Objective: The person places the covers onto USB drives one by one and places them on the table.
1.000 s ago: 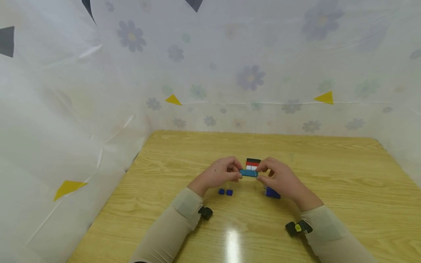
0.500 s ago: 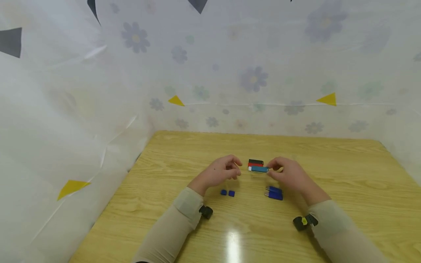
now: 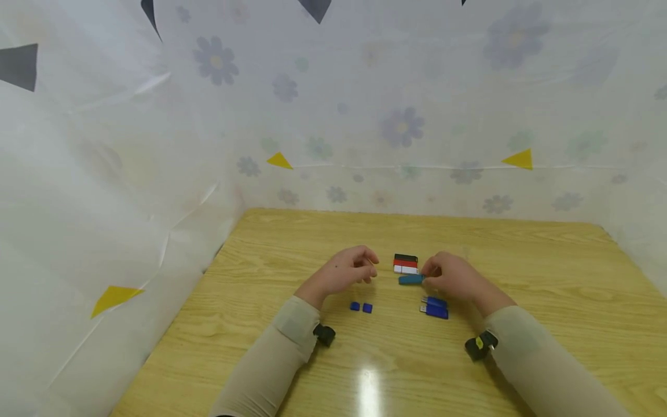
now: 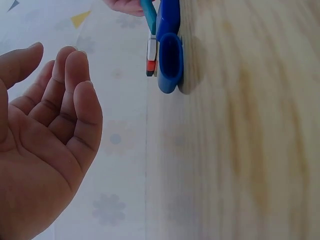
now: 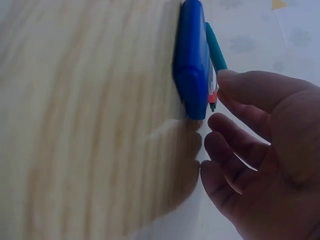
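Observation:
My right hand (image 3: 452,278) pinches one end of a teal USB flash drive (image 3: 410,280) between thumb and finger, and the drive's other end points left. In the right wrist view the teal drive (image 5: 215,49) tilts up from the thumb tip. Just behind it, a black flash drive (image 3: 405,256), a red one (image 3: 405,263) and a white one (image 3: 405,270) lie side by side in a stack-like row. My left hand (image 3: 341,269) hovers left of that row, holding nothing, fingers loosely bent. The left wrist view shows its bare palm (image 4: 42,150).
Two blue flash drives (image 3: 436,312) with bare metal plugs lie nearer me, below the right hand. Two small blue caps (image 3: 367,308) sit to their left. The wooden table (image 3: 292,231) ends at a flower-patterned curtain (image 3: 333,116) at the back.
The left hand has let go of the teal flash drive and drawn slightly left. The right hand carried the drive rightward, then lowered it in front of the white one.

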`<state>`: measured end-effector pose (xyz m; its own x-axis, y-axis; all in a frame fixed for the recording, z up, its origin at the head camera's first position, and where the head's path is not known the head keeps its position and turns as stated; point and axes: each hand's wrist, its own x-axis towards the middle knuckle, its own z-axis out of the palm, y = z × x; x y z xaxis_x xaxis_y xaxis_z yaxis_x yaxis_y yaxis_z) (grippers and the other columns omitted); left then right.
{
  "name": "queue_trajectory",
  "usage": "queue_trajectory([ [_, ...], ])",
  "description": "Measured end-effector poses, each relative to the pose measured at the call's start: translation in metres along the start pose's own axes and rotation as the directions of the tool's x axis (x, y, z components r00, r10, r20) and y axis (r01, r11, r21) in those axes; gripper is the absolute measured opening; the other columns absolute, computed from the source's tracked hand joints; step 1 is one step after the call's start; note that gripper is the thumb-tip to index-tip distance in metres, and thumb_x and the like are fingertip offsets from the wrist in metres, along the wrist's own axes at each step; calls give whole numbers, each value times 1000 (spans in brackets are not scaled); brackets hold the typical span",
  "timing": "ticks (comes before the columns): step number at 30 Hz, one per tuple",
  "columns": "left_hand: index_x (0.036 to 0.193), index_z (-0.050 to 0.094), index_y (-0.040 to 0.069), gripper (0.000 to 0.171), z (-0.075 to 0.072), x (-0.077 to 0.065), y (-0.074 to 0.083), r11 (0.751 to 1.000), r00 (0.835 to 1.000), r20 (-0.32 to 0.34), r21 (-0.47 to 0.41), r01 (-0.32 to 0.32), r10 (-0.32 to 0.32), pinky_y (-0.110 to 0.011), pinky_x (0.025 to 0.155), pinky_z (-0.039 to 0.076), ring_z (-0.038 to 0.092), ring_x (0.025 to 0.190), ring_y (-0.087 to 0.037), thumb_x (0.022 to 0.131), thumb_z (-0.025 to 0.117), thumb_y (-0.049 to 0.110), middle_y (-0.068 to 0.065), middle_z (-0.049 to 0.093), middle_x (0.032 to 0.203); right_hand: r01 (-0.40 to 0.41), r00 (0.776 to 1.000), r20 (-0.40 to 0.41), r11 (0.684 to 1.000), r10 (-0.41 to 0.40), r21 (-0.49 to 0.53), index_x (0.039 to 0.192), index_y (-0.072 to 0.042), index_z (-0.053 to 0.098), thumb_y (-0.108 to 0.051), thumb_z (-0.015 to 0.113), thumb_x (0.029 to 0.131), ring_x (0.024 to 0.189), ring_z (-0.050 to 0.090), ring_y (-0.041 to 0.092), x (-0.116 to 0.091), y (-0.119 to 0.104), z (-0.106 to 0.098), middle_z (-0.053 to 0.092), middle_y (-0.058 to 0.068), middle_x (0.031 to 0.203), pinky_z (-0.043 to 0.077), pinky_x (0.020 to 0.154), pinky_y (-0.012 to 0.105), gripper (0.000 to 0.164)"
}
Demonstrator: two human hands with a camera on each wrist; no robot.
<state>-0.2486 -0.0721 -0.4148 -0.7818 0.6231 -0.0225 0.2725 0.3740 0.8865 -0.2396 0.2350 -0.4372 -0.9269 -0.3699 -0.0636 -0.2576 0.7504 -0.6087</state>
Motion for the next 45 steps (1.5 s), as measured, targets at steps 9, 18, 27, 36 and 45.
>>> queue_trajectory([
  [9, 129, 59, 6, 32, -2, -1, 1, 1000, 999, 20, 7, 29, -29, -47, 85, 53, 66, 92, -23, 104, 60, 26, -16, 69, 107, 38, 999, 7, 999, -37, -16, 100, -10, 71, -14, 73, 88, 87, 56, 22, 5, -4, 1, 60, 5, 100, 50, 80, 44, 12],
  [18, 130, 59, 6, 37, -4, -3, 1, 999, 999, 31, 15, 32, -33, -43, 85, 53, 66, 95, -29, 103, 61, 31, -14, 69, 105, -3, 1000, 5, 998, 3, -58, 92, -15, 68, -16, 73, 89, 84, 53, 22, 10, -8, 3, 56, 5, 98, 48, 78, 43, 6],
  [27, 129, 60, 7, 31, -4, -4, -1, 998, 999, 33, 46, 34, -36, -42, 82, 52, 65, 93, -25, 104, 59, 24, -13, 69, 105, -21, 1000, 8, 998, 21, -55, 91, -14, 67, -17, 72, 91, 85, 52, 22, 11, -13, 2, 57, 4, 95, 47, 76, 41, 6],
  [36, 116, 66, 11, 19, -12, -8, -2, 965, 994, 90, 259, 35, -60, -32, 74, 50, 61, 84, -18, 102, 63, 23, 3, 67, 97, 0, 1000, -15, 999, 1, 46, 98, -13, 68, -25, 71, 96, 90, 56, 21, 0, -4, -1, 64, 2, 99, 47, 82, 43, 13],
  [45, 102, 72, 16, 9, -22, -16, -8, 931, 960, 243, 364, 39, -136, -30, 76, 49, 57, 81, -13, 97, 67, 10, 5, 66, 95, -24, 999, -43, 991, 30, 135, 110, -10, 67, -33, 67, 99, 100, 59, 24, -13, 4, -2, 65, 5, 111, 48, 87, 44, 25],
])
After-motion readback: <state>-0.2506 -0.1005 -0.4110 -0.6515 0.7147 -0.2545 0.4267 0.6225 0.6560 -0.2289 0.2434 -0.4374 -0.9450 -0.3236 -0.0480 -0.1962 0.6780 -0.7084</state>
